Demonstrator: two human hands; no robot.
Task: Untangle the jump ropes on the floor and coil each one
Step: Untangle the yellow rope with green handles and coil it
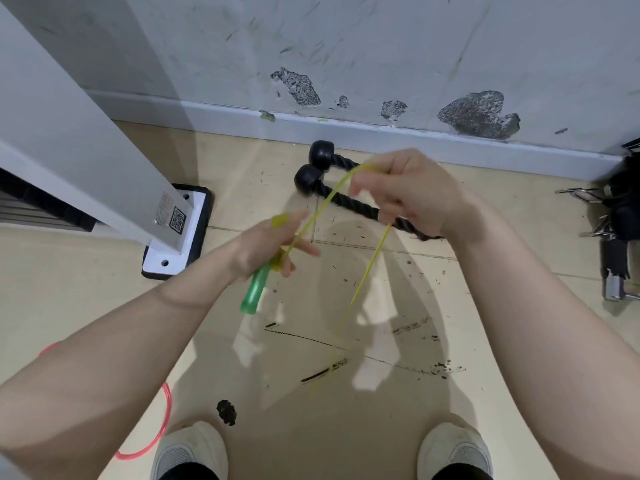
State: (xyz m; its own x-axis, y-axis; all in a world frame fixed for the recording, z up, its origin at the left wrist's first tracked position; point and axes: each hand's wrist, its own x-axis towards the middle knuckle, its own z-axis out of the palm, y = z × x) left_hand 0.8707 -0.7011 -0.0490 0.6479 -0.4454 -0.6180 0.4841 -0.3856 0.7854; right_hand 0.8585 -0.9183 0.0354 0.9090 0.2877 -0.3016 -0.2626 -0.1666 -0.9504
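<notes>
Head view, looking down past both forearms at a beige tiled floor [104, 306].

Left hand [273, 245]: fingers curled round a translucent green plastic jump-rope handle [255, 293], lower end of handle sticking out below the palm and tilted down-left. Index finger extended, a yellowish bit of the handle top showing near it.

Thin yellow plastic jump rope [322, 207]: runs up from the left hand to the right hand, loops over there, then drops down and slightly left toward the floor between the feet. Lower end blurred; cannot tell how it lies on the tiles.

Right hand [408, 192]: held higher and farther forward, thumb and fingertips pinching the top of the yellow loop, remaining fingers curled in.

Thin pink-red plastic jump rope [162, 434]: on the floor at lower left, curving in an arc beside the left shoe, partly hidden by the left forearm. Well apart from the yellow rope.

Also on the floor: thick black twisted rope with two round black rubber end caps [315, 171], lying near the white skirting behind the hands. White metal post on a black-edged base plate [180, 233] at left. Black and metal gear [616, 237] at right edge, too cut off to identify. Two white shoes [190, 452] at bottom. Dark scuffs and specks scattered over the tiles; grey wall [381, 46] with patches of chipped paint.
</notes>
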